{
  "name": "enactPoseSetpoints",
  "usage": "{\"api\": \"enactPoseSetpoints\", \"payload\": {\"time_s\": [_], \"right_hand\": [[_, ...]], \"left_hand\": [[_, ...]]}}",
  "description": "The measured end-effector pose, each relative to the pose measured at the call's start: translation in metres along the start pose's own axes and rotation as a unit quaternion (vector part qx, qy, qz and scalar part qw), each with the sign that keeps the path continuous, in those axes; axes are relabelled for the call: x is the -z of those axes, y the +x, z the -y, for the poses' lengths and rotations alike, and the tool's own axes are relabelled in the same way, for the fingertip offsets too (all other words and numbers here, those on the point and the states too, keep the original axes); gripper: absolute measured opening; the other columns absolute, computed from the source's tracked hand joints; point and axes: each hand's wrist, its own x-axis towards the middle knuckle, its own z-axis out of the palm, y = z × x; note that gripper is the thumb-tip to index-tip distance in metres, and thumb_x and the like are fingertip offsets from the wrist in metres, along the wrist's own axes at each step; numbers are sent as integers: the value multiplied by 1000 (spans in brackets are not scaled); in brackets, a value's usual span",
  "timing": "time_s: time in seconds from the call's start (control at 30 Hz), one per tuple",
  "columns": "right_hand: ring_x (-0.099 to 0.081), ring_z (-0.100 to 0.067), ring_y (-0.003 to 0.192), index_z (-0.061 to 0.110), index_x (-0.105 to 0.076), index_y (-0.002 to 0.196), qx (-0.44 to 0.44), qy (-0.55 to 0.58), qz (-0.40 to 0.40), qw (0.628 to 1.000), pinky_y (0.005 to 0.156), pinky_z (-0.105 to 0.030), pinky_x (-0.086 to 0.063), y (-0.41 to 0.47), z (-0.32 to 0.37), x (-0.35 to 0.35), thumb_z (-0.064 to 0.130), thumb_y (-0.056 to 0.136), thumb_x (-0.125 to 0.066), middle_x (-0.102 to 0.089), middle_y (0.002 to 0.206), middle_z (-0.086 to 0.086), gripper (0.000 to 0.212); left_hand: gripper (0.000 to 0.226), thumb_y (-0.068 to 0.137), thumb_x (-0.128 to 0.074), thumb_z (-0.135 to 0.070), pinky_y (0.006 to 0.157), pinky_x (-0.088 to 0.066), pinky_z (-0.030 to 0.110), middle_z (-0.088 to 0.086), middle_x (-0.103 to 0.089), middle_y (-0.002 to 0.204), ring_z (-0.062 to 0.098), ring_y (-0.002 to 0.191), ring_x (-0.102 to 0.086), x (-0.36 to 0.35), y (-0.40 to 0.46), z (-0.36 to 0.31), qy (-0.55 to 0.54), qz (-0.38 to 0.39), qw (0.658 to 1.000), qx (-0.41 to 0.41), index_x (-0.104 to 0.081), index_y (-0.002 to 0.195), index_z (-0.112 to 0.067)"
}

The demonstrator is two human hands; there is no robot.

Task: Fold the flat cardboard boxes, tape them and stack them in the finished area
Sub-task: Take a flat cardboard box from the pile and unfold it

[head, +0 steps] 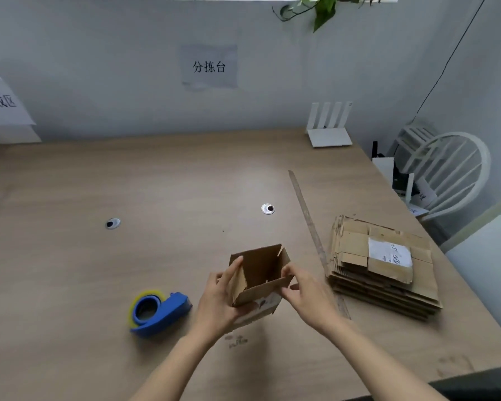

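A small brown cardboard box (262, 270), opened into a square tube with its flaps up, is held just above the wooden table (156, 183) near the front middle. My left hand (219, 299) grips its left wall and underside, thumb up along the edge. My right hand (304, 290) pinches the near right flap. A stack of flat cardboard boxes (385, 267) with a white label on top lies to the right. A blue tape dispenser (158, 312) with a yellowish roll sits on the table left of my hands.
A long ruler (308, 221) lies between the box and the flat stack. A white router (329, 125) stands at the back right. A white chair (446, 172) is beyond the table's right edge. A paper sign (0, 102) marks the far left.
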Motion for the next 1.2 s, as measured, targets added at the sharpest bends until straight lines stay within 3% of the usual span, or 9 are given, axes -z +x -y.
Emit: {"api": "enactPoseSetpoints", "payload": {"time_s": [0.13, 0.3, 0.5, 0.63, 0.8, 0.9, 1.03, 1.13, 1.2], "right_hand": [[-58, -6, 94, 35, -52, 94, 38, -35, 0, 999, 80, -27, -53, -5, -19, -33, 28, 91, -70, -54, 107, 19, 20], [-54, -2, 125, 32, -57, 95, 97, -68, 19, 993, 88, -26, -51, -11, -27, -57, 28, 91, -69, -60, 129, 17, 14], [-59, -8, 84, 33, -54, 99, 124, -85, 6, 989, 70, -27, -50, -10, -29, -64, 30, 92, -68, -61, 94, 18, 15], [-57, -9, 117, 26, -57, 96, 179, -97, -14, 979, 75, -24, -51, -10, -35, -74, 22, 87, -74, -56, 136, 12, 19], [-57, -8, 125, 26, -63, 104, 190, -58, -19, 980, 88, -17, -47, -10, -40, -78, 22, 87, -75, -53, 141, 13, 22], [-51, -4, 131, 28, -64, 111, 206, -67, -9, 976, 94, -19, -49, -10, -42, -77, 37, 91, -69, -50, 147, 12, 22], [-56, -7, 121, 31, -66, 112, 181, -68, 22, 981, 86, -16, -41, -3, -35, -72, 57, 96, -51, -51, 143, 12, 34], [-53, -5, 121, 32, -52, 140, 182, -80, 73, 977, 94, -14, -38, 7, -27, -67, 51, 96, -58, -55, 139, 16, 48], [-54, -3, 119, 33, -44, 145, 157, -68, 97, 981, 100, -22, -46, 12, -24, -66, 43, 96, -63, -58, 135, 16, 54]], "left_hand": [[97, 72, -83, -51, 97, -43, 23, -13, -39, 128, 3, 119, -43, -11, -17, 36, 19, 20, 999, 24, -22, 146, -65], [93, 74, -81, -51, 109, -36, 24, -8, -32, 141, 12, 131, -41, -13, -28, 67, 42, 49, 997, 51, -29, 151, -52], [80, 77, -71, -68, 119, -28, 30, -17, -30, 151, -3, 142, -28, -11, -34, 75, -30, 8, 998, 60, -39, 148, -50], [73, 79, -68, -70, 120, -24, 30, -24, -20, 157, -8, 145, -18, -11, -42, 79, -33, 19, 998, 57, -42, 145, -53], [69, 77, -73, -62, 115, -25, 20, -29, -22, 156, -19, 139, -18, -10, -41, 73, -42, 0, 997, 69, -48, 141, -50], [69, 76, -73, -63, 115, -22, 20, -31, -14, 159, -16, 142, -14, -7, -41, 68, -44, 29, 995, 81, -46, 140, -56], [62, 79, -68, -68, 118, -20, 27, -29, -10, 158, -8, 144, -10, -2, -43, 63, -37, 59, 991, 111, -46, 136, -59], [55, 81, -66, -68, 118, -24, 30, -25, -15, 160, -4, 146, -16, -1, -43, 63, -30, 45, 993, 108, -50, 133, -59], [49, 84, -68, -61, 117, -31, 30, -24, -25, 159, -6, 144, -25, -2, -43, 65, -21, 7, 996, 89, -55, 131, -53]]}}
